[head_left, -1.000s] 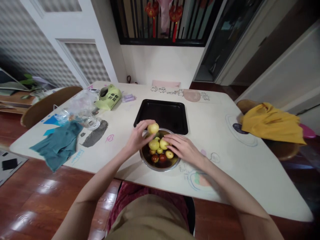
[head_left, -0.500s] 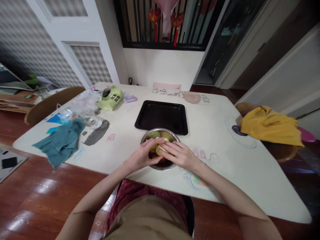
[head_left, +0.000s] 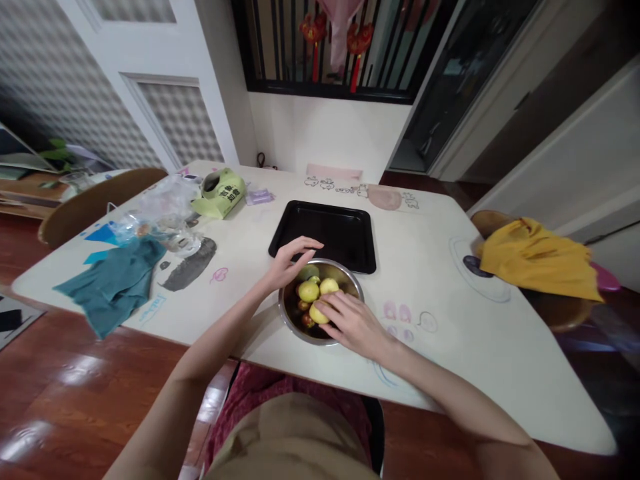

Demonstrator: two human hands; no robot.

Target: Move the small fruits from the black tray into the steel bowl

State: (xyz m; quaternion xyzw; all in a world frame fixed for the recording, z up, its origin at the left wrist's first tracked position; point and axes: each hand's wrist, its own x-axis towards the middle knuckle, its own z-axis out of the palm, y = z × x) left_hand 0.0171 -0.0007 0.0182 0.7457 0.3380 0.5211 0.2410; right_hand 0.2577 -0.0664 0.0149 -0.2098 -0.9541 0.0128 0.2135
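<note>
A steel bowl stands near the front edge of the table, holding several round yellow fruits, perhaps lemons, and smaller reddish-brown ones. My right hand reaches in from the right, its fingers curled over a yellow fruit at the front of the bowl. Another pale yellow fruit and a greener one lie behind it. My left hand is at the bowl's back-left rim, fingers stretched out with nothing in them. Just beyond the bowl lies a black baking tray, its near edge partly covered by bowl and left hand.
On the left of the white table are a teal cloth, crumpled clear plastic and a yellow-green paper box. A yellow cloth hangs over a chair at the right. Another chair stands at the left.
My left hand has let go of the fruit and moved up and left to the rim, uncovering the bowl's contents. My right hand has shifted slightly down, still on a yellow fruit.
</note>
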